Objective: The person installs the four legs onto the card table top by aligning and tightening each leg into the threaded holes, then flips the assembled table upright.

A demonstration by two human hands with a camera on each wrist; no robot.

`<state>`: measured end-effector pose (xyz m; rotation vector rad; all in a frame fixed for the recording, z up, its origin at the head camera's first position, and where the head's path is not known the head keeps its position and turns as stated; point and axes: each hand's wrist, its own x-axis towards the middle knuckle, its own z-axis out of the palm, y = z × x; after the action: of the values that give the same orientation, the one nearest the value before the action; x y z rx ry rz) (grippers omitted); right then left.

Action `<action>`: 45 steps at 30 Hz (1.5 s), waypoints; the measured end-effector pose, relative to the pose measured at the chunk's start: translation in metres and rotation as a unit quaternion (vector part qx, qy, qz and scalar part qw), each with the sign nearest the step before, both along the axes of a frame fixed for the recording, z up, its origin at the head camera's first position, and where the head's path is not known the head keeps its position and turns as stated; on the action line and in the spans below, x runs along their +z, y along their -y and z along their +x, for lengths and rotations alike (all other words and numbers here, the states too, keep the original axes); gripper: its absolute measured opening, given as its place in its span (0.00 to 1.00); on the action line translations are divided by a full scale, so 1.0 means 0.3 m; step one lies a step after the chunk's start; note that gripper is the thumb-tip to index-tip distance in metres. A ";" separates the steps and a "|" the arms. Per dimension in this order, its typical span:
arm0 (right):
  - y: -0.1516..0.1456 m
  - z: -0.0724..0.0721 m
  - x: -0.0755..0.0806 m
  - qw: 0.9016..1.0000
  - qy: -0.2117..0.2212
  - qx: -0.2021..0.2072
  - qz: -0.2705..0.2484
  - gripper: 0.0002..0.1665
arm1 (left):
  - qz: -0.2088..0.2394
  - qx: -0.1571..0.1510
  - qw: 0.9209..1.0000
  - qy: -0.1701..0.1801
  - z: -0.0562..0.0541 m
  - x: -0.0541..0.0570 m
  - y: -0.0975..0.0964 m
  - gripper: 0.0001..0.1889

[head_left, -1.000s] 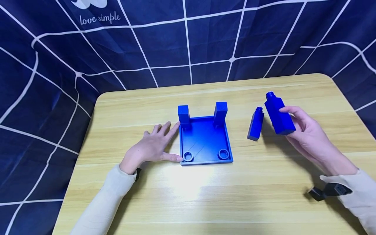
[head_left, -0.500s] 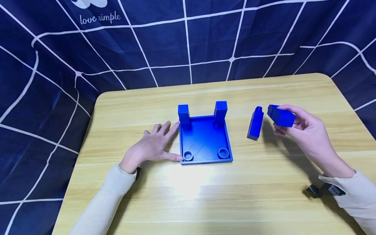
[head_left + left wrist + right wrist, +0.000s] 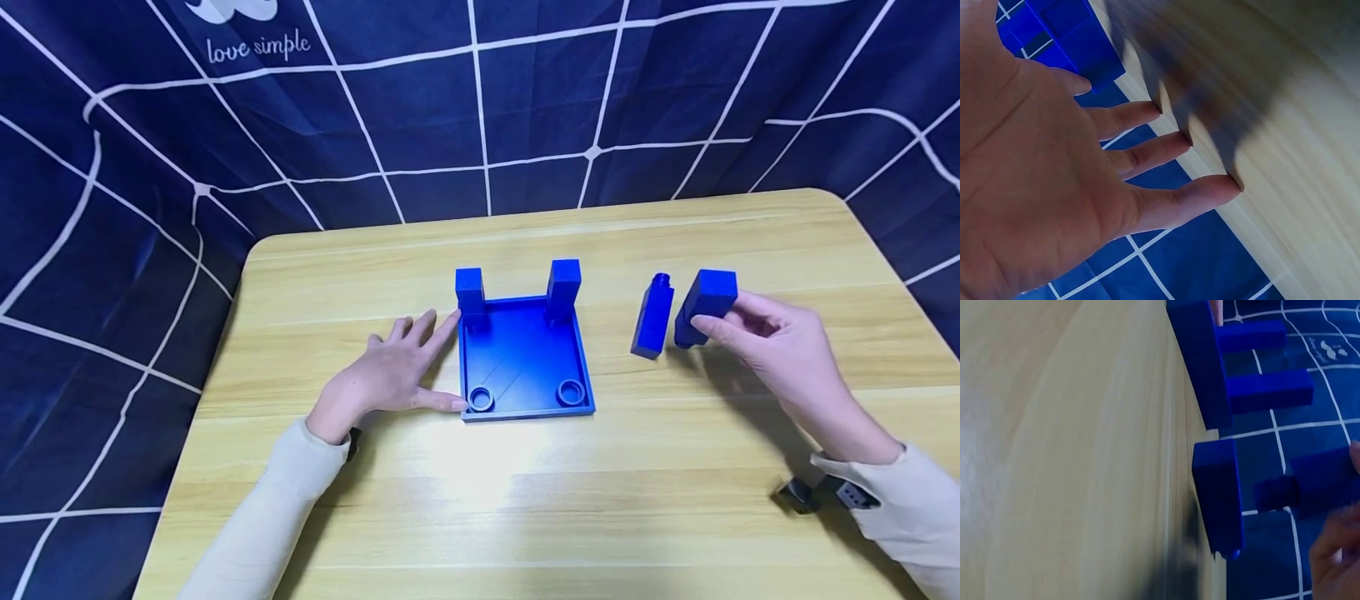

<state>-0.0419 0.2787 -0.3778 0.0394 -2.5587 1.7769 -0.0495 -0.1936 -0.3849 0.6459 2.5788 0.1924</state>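
Observation:
In the head view a square blue panel [image 3: 525,358] with a raised rim lies on the table. Square blue legs stand at its far left [image 3: 470,293] and far right corners; round sockets [image 3: 571,392] sit at its two near corners. My left hand [image 3: 393,375] rests with fingers spread, thumb and index finger at the panel's left edge. My right hand [image 3: 791,350] pinches another blue leg [image 3: 712,296] between thumb and fingers, its threaded end [image 3: 1275,492] pointing down, right of the panel. A loose blue leg [image 3: 652,321] with a threaded tip lies beside it.
The light wooden table [image 3: 465,517] carries all of this. Behind it and to the sides hangs a dark blue cloth [image 3: 420,100] with white lines. A black wrist device [image 3: 825,493] shows at the right sleeve.
The right hand has turned the held leg over, from threaded end up to threaded end down, and shifted it slightly. The left hand, the panel and the loose leg stay put.

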 end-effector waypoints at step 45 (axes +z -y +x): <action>0.319 0.030 -0.001 0.973 -0.082 0.215 0.003 0.15 | 0.007 0.012 1.000 0.008 0.007 0.019 -0.004 0.68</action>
<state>-0.0328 0.1828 -0.3783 0.7627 -2.5740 1.7912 -0.0474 -0.1923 -0.3792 0.6174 2.5726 0.2234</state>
